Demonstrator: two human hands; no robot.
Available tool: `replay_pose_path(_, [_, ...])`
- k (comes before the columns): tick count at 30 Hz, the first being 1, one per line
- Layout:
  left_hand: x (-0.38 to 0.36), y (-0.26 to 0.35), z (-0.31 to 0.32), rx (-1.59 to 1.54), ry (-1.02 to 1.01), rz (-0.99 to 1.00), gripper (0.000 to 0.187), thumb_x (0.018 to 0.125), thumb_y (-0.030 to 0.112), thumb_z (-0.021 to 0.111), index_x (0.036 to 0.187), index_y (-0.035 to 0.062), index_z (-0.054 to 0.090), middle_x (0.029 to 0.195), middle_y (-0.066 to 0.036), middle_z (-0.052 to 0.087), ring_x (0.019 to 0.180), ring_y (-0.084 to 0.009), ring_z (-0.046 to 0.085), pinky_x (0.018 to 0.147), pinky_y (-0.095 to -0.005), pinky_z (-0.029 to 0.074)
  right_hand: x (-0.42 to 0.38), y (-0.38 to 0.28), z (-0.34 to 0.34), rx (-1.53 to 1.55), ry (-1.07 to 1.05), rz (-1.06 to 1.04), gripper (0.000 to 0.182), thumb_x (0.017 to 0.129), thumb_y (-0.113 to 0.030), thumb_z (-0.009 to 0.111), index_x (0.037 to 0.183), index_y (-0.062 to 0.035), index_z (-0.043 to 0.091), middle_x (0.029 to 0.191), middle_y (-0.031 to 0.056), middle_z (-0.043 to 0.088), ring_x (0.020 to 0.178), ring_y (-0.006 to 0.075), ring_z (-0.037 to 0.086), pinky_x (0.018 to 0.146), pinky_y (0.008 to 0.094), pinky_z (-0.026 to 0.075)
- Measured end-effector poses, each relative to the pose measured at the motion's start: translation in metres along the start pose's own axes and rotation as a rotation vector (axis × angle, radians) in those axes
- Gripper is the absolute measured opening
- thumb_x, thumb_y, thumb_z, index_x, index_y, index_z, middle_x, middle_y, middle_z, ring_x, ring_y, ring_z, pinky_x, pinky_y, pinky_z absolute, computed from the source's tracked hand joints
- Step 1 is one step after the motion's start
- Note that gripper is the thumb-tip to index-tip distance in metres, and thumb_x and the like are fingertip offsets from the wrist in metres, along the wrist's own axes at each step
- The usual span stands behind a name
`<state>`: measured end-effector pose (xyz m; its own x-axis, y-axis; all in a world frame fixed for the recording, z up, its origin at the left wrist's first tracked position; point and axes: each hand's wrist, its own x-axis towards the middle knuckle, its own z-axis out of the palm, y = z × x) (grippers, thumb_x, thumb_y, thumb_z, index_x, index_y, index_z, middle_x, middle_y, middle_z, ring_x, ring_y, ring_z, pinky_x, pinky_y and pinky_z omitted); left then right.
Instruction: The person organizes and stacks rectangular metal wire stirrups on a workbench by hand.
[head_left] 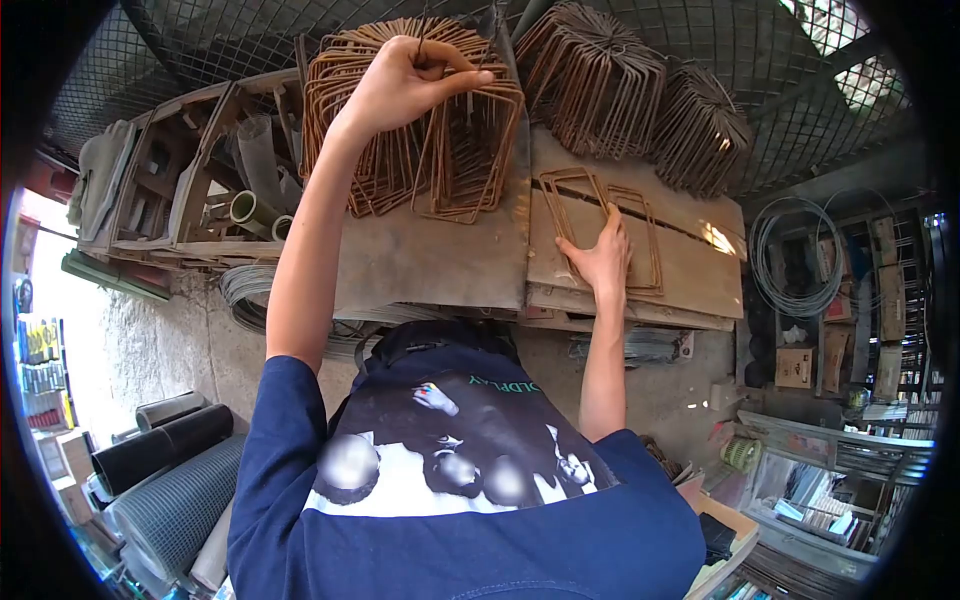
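My left hand [408,88] is raised over a bundle of rusty rectangular wire stirrups [345,85] at the upper left. Its fingers are curled and pinched on a thin dark wire at the bundle's top; part of the grip is hidden. Lower right, my right hand [603,258] lies on the wooden tabletop [440,262] with thumb and fingers spread. It touches a loose rectangular stirrup [548,205], and a second loose stirrup [655,245] lies just right of it.
Two more stirrup bundles [600,85] [705,125] stand at the back against the wire mesh. Wooden shelving [185,190] is at left, above rolled mesh [175,510] on the floor. Coiled wire [765,255] hangs at right, near a glass-sided case [815,500].
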<state>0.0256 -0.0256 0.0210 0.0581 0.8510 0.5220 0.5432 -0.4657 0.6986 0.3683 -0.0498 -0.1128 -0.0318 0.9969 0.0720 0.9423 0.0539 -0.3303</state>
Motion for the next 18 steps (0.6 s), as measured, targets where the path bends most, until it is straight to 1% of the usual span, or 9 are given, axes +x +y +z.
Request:
replay_pose_path(2, [0.000, 0.000, 0.001, -0.026, 0.018, 0.024, 0.033, 0.080, 0.037, 0.076, 0.083, 0.0039, 0.074, 0.050, 0.006, 0.045, 0.048, -0.0022, 0.033, 0.045, -0.0239, 0.026, -0.004, -0.004, 0.001, 0.020, 0.071, -0.012, 0.103, 0.062, -0.042, 0.083, 0.139, -0.0003, 0.029, 0.132, 0.0298, 0.043, 0.126, 0.0396, 0.042, 0.107, 0.0575, 0.027])
replay_pose_path(3, [-0.001, 0.004, -0.001, 0.003, 0.001, 0.005, 0.030, 0.081, 0.034, 0.075, 0.084, 0.0041, 0.074, 0.052, 0.007, 0.045, 0.049, -0.0016, 0.032, 0.045, -0.0234, 0.025, -0.005, -0.005, 0.002, 0.020, 0.073, -0.009, 0.103, 0.062, -0.042, 0.083, 0.139, -0.0003, 0.029, 0.132, 0.0298, 0.043, 0.126, 0.0396, 0.042, 0.107, 0.0575, 0.027])
replay_pose_path(4, [-0.001, 0.006, -0.002, 0.031, -0.014, -0.014, 0.026, 0.083, 0.030, 0.075, 0.086, 0.0043, 0.074, 0.054, 0.009, 0.046, 0.050, -0.0011, 0.032, 0.046, -0.0230, 0.024, -0.006, -0.005, 0.004, 0.049, 0.094, -0.020, 0.104, 0.062, -0.040, 0.083, 0.140, 0.0004, 0.027, 0.132, 0.0293, 0.044, 0.127, 0.0391, 0.042, 0.108, 0.0563, 0.027])
replay_pose_path(5, [-0.001, 0.006, -0.002, 0.030, -0.016, -0.012, 0.026, 0.083, 0.030, 0.075, 0.086, 0.0043, 0.074, 0.054, 0.009, 0.046, 0.050, -0.0011, 0.032, 0.046, -0.0230, 0.024, -0.008, -0.005, 0.005, 0.078, 0.115, -0.031, 0.105, 0.062, -0.038, 0.083, 0.140, 0.0012, 0.026, 0.133, 0.0288, 0.044, 0.127, 0.0386, 0.041, 0.109, 0.0550, 0.026])
replay_pose_path(7, [0.000, 0.007, -0.002, 0.015, -0.003, -0.026, 0.033, 0.080, 0.036, 0.076, 0.083, 0.0037, 0.074, 0.051, 0.006, 0.045, 0.049, -0.0018, 0.034, 0.045, -0.0233, 0.026, -0.012, -0.006, 0.006, 0.114, 0.145, -0.040, 0.106, 0.062, -0.037, 0.083, 0.141, 0.0022, 0.024, 0.133, 0.0290, 0.044, 0.126, 0.0391, 0.042, 0.109, 0.0533, 0.027])
replay_pose_path(11, [0.001, 0.004, -0.001, -0.043, -0.013, -0.026, 0.032, 0.080, 0.036, 0.076, 0.082, 0.0037, 0.073, 0.051, 0.007, 0.044, 0.049, -0.0018, 0.033, 0.045, -0.0236, 0.026, -0.016, -0.002, 0.009, 0.255, 0.210, -0.059, 0.111, 0.062, -0.033, 0.084, 0.143, 0.0048, 0.018, 0.131, 0.0286, 0.045, 0.121, 0.0402, 0.045, 0.107, 0.0490, 0.030])
replay_pose_path(15, [0.001, 0.006, -0.002, 0.007, -0.017, -0.037, 0.031, 0.080, 0.035, 0.076, 0.082, 0.0036, 0.073, 0.050, 0.007, 0.042, 0.048, -0.0023, 0.032, 0.045, -0.0241, 0.025, -0.022, -0.004, 0.010, 0.296, 0.252, -0.098, 0.112, 0.061, -0.030, 0.085, 0.143, 0.0048, 0.016, 0.128, 0.0284, 0.047, 0.118, 0.0415, 0.047, 0.104, 0.0491, 0.033])
replay_pose_path(17, [0.001, 0.007, -0.003, 0.023, -0.017, -0.047, 0.031, 0.080, 0.035, 0.076, 0.082, 0.0036, 0.073, 0.050, 0.007, 0.042, 0.048, -0.0026, 0.032, 0.045, -0.0242, 0.025, -0.027, -0.008, 0.007, 0.322, 0.299, -0.112, 0.112, 0.060, -0.026, 0.086, 0.142, 0.0044, 0.016, 0.124, 0.0270, 0.049, 0.116, 0.0400, 0.049, 0.101, 0.0481, 0.037])
replay_pose_path(18, [0.001, 0.006, -0.002, 0.018, -0.005, -0.018, 0.032, 0.080, 0.035, 0.076, 0.082, 0.0038, 0.073, 0.050, 0.007, 0.042, 0.048, -0.0029, 0.032, 0.045, -0.0244, 0.025, -0.028, -0.009, 0.006, 0.326, 0.298, -0.124, 0.112, 0.060, -0.026, 0.086, 0.142, 0.0044, 0.016, 0.124, 0.0270, 0.049, 0.116, 0.0400, 0.049, 0.101, 0.0481, 0.037])
